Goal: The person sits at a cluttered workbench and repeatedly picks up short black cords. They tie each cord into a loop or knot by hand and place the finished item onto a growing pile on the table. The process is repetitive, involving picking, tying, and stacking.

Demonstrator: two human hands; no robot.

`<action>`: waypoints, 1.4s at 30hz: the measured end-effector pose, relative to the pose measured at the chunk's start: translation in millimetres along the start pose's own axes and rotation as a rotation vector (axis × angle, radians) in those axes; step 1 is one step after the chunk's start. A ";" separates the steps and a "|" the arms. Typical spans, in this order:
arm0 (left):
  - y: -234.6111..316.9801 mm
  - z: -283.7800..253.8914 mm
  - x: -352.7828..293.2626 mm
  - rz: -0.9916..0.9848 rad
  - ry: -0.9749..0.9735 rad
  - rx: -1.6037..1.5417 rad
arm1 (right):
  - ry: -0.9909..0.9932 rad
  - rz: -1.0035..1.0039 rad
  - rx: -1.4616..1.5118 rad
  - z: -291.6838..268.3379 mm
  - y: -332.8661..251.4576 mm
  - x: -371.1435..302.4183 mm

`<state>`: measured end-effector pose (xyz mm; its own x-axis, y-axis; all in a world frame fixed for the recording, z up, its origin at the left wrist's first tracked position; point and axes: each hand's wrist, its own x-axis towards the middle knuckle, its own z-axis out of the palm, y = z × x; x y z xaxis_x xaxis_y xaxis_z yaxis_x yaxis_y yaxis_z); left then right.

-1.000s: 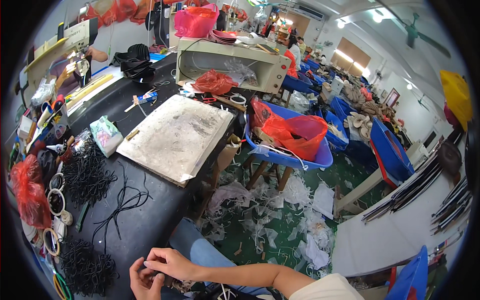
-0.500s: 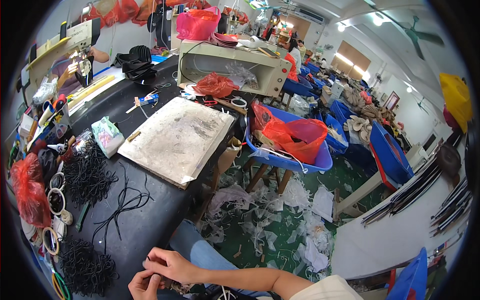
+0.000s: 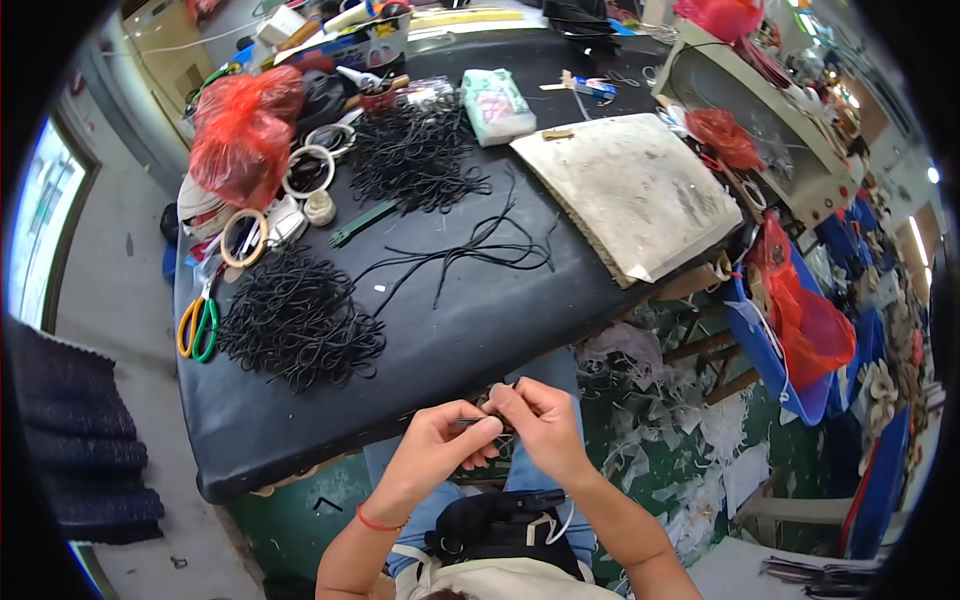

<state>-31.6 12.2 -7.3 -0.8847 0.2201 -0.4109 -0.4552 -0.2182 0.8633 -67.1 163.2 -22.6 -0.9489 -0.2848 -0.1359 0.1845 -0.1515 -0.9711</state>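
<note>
Fingers of the left hand (image 3: pixel 438 438) clamp a thin dark strand (image 3: pixel 467 421) above a denim-clad lap (image 3: pixel 527 470) by the edge of the black tabletop (image 3: pixel 450 345), the right hand (image 3: pixel 548 425) just beside with its fingers' hold unclear, fine work that light, steady pressure would likely serve best.
</note>
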 end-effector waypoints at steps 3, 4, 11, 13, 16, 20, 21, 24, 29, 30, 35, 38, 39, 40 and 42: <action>-3.3 1.0 1.5 -0.008 -0.020 -0.038 | 0.006 -0.012 -0.088 -0.7 -5.6 1.0; -4.6 2.7 2.0 0.004 -0.016 -0.070 | 0.015 -0.036 -0.113 -2.0 -4.2 1.6; -8.1 8.7 2.7 0.066 0.038 -0.095 | 0.057 -0.130 -0.216 -8.4 6.8 6.7; -9.1 11.0 0.4 0.090 0.078 -0.077 | 0.061 -0.121 -0.220 -7.2 4.6 7.3; -17.9 13.2 -0.5 0.171 0.142 -0.024 | 0.082 -0.123 -0.232 -6.3 3.6 9.5; -29.2 17.3 -2.6 0.289 0.200 0.174 | 0.125 -0.097 -0.174 -4.6 6.9 18.8; -29.9 17.7 -3.1 0.302 0.211 0.233 | 0.127 -0.075 -0.154 -4.5 12.1 20.9; -28.6 11.4 -5.5 0.245 0.193 0.152 | 0.045 0.033 -0.109 -6.0 9.0 21.7; -15.0 -4.7 -2.3 0.149 0.131 -0.050 | -0.111 0.224 0.051 -14.8 -4.3 18.0; -14.2 -5.4 -2.8 0.135 0.132 -0.061 | -0.133 0.188 0.058 -14.8 -2.1 14.8; -22.5 8.6 -1.3 0.250 0.251 -0.120 | -0.128 0.123 0.119 -6.8 0.3 6.6; -23.1 7.3 -1.4 0.311 0.302 -0.093 | -0.137 0.103 0.096 -0.3 1.6 4.3; -25.7 4.5 -1.6 0.323 0.309 -0.089 | -0.142 0.095 0.082 2.0 2.2 3.0; -27.8 5.6 -0.2 0.335 0.311 -0.088 | -0.142 0.085 0.095 1.2 2.1 1.7; -25.5 6.6 -0.1 0.343 0.353 -0.089 | -0.131 0.058 0.128 4.0 2.1 -0.6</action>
<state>-19.3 24.1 -27.4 -0.9579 -0.2108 -0.1949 -0.1249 -0.3050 0.9441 -65.1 159.2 -23.8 -0.8958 -0.4160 -0.1565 0.2773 -0.2477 -0.9283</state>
